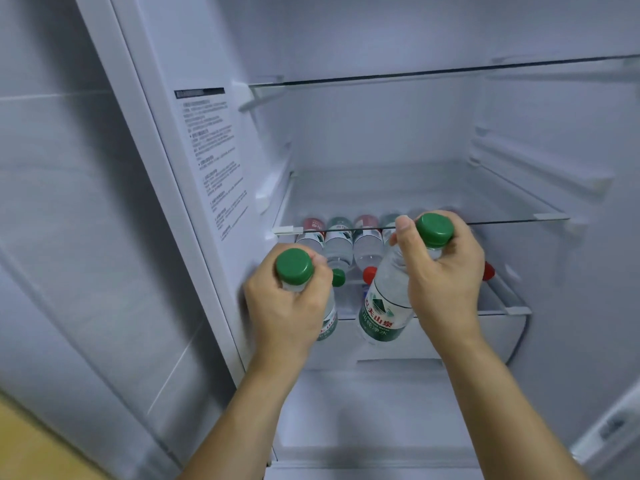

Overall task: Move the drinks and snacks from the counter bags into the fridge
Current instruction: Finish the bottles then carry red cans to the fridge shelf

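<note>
Fridge [381, 140] open, row of bottles [346, 244] lying on lower shelf | your left hand [287, 306] clamps bottle [327, 325] by neck | right hand [446, 271] likewise clamps second bottle [384, 306] | necks gripped, likely for sliding in base-first.

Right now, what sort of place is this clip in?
Probably a home kitchen, seen at an open fridge: glass shelves, water bottles lying in a row under one, and each hand, left and right, holding a green-capped bottle.
</note>
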Available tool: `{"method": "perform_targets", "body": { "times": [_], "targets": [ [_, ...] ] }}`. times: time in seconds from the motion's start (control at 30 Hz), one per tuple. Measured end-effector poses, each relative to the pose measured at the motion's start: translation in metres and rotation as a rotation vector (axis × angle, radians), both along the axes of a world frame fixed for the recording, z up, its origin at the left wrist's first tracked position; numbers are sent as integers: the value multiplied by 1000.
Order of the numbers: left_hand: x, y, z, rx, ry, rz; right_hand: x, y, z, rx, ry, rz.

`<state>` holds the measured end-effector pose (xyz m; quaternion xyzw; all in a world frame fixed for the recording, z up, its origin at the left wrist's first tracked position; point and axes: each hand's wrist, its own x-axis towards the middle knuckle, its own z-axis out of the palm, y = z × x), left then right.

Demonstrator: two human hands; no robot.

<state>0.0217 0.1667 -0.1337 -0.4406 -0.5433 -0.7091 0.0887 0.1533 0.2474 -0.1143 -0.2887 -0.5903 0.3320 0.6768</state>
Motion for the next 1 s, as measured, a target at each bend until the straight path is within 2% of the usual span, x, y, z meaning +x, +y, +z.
{"method": "perform_targets", "body": {
  "times": [0.5,0.73,1.0],
  "targets": [
    [-15,52,-7,165,132,62,-24,53,-5,46,62,45],
    [-14,70,-11,174,285,142,-20,62,-13,162,53,92],
    [-12,56,-35,262,396,91,-21,65,-23,275,196,126]
  ]
}}
